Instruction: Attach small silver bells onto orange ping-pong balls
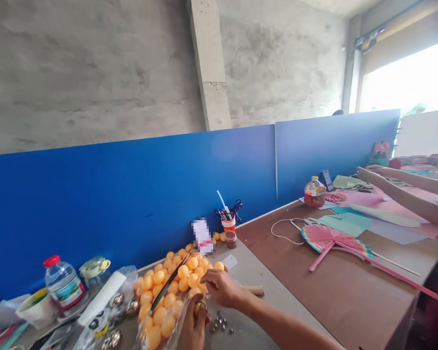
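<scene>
A heap of orange ping-pong balls [168,287] lies partly in a clear plastic bag at the bottom centre, with a dark stick across it. My right hand [222,288] reaches in from the lower right. Its fingers are curled and pinched at the heap's right edge, just under one loose ball [219,266]; what they pinch is hidden. My left hand [191,326] is closed below it, with a small round metal piece [200,307] showing at its fingertips. Several tiny metal bells [221,324] lie on the table beside both hands.
A blue partition [131,194] backs the table. At left stand a water bottle [63,287], a green-lidded jar [95,269], a white cup [39,308] and larger bells [115,300]. A pen cup [228,221] stands behind the balls. A pink paper fan [330,239] and a co-worker's arms [405,194] are at right.
</scene>
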### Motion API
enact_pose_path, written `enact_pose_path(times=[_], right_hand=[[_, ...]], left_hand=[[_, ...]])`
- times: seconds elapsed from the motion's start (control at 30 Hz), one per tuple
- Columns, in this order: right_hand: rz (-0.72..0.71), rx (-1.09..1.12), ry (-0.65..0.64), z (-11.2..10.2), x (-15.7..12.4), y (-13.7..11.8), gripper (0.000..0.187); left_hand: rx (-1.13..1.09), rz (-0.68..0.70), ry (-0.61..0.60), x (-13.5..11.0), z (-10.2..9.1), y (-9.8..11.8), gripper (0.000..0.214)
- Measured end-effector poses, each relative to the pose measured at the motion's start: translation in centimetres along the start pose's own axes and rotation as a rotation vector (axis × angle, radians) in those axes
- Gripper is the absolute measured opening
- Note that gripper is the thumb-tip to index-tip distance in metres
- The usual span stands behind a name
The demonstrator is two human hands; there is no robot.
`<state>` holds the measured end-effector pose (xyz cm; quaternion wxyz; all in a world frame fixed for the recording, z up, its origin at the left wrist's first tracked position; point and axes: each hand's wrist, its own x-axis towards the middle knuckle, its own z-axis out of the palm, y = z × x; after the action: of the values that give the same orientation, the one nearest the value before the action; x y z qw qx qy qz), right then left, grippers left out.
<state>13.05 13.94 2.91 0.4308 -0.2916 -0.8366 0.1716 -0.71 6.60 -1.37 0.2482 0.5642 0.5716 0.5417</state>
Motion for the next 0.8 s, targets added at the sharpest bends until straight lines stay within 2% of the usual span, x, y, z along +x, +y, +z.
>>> enact_pose_path(times=[0.1, 0.17, 0.27, 0.33, 0.5, 0.6, 0.73, 0.8], right_hand=[[0.015, -0.038, -0.009, 0.0, -2.7, 0.2, 0.028], [0.021, -0.026, 0.060, -0.6, -3.3, 0.5, 0.029], [0.091, 0.010, 0.173, -1.9, -3.0, 0.7, 0.029], [0.110, 0.025, 0.208, -2.4, -2.6, 0.8, 0.029], [0.154, 0.032, 0.225, -1.6, -2.9, 0.9, 0.028], [0.149, 0.015, 0.192, -0.7, -3.8, 0.6, 0.028], [0.057, -0.045, -0.013, -0.3, -5.0, 0.0, 0.030], [0.030, -0.059, -0.053, -0.3, -5.4, -0.2, 0.029]], left_hand=[[0.038, 0.056, 0.125, 0.2, -0.7, 0.4, 0.043], [0.012, 0.032, 0.110, 0.1, -0.8, 0.7, 0.038], [-0.118, -0.122, 0.010, -0.2, -0.6, 1.5, 0.039], [-0.175, -0.178, 0.010, -0.3, -0.6, 1.9, 0.040], [-0.271, -0.231, 0.022, -0.2, -1.0, 2.1, 0.039], [-0.213, -0.185, 0.074, -0.1, -1.4, 1.8, 0.033], [-0.184, -0.169, 0.148, 0.0, -1.7, 1.3, 0.034], [-0.253, -0.210, 0.172, 0.0, -1.6, 1.2, 0.038]])
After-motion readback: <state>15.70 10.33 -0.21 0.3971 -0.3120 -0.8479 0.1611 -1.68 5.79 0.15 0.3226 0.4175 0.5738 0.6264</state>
